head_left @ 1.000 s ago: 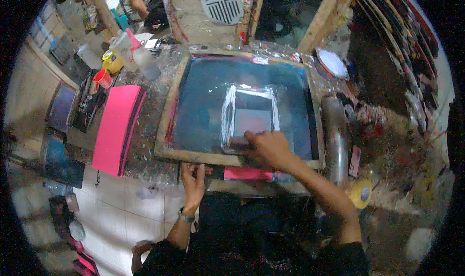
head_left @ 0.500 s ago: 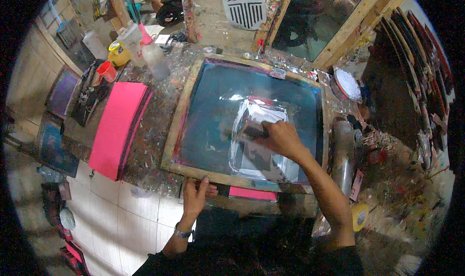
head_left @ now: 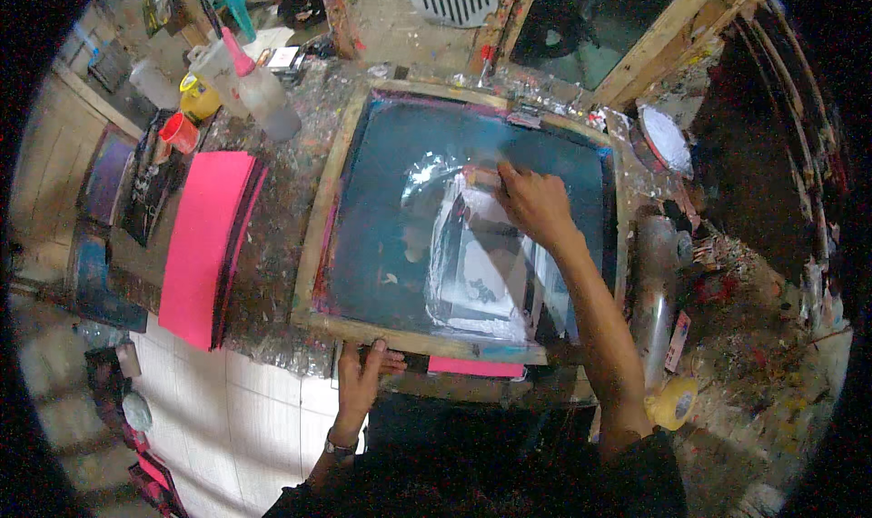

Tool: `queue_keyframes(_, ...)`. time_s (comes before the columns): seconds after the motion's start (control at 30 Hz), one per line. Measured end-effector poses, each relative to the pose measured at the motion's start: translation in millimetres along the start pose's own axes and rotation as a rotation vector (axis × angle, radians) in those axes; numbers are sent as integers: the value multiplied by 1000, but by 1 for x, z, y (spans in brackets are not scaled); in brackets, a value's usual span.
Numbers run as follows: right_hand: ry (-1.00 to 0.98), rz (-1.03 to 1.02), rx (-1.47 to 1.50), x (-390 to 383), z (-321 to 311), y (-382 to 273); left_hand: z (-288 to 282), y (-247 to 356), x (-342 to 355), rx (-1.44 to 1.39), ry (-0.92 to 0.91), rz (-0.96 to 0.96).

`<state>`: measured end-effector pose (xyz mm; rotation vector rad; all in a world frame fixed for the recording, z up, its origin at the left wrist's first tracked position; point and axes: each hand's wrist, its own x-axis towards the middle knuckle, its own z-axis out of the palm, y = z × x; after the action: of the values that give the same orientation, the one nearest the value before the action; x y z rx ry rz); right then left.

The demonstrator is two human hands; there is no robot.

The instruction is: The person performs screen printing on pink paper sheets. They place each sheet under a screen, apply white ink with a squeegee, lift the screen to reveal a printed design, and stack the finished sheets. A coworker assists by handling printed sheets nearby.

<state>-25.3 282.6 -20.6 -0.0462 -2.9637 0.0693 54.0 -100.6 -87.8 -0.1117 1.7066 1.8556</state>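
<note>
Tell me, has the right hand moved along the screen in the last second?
Yes. The right hand with the squeegee has gone from the wooden frame's near edge toward its far edge.

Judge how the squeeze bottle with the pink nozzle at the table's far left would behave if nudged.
The squeeze bottle looks tall and narrow, leaning rather than upright, so a sideways nudge would probably tip it. Its round body would then likely roll across the paint-crusted table. The translucent plastic suggests soft walls that give under the fingers, and probably modest weight.
</note>
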Motion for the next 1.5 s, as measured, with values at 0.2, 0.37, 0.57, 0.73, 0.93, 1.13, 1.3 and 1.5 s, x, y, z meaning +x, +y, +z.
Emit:
queue_keyframes(0.2,-186,10,55,-98,-33,-77,6,1,-6,46,60,78)
queue_keyframes(0.37,-179,-14,50,-155,-40,-117,3,-11,5,53,36,181)
queue_keyframes(0.57,203,1,-159,-163,-55,-126,3,-1,-1,-31,34,294)
queue_keyframes(0.73,586,127,-133,-147,-103,-145,18,69,-21,1,-38,573)
queue_keyframes(0.93,653,75,-195,-84,-181,-113,53,108,16,310,178,865)
queue_keyframes(1.13,513,139,-213,-8,-258,-84,82,34,68,1124,60,917)
queue_keyframes(1.3,294,283,-198,33,-310,-75,90,-6,-15,1385,-394,965)
queue_keyframes(1.5,399,238,-187,70,-329,-34,102,20,51,1212,-394,769)
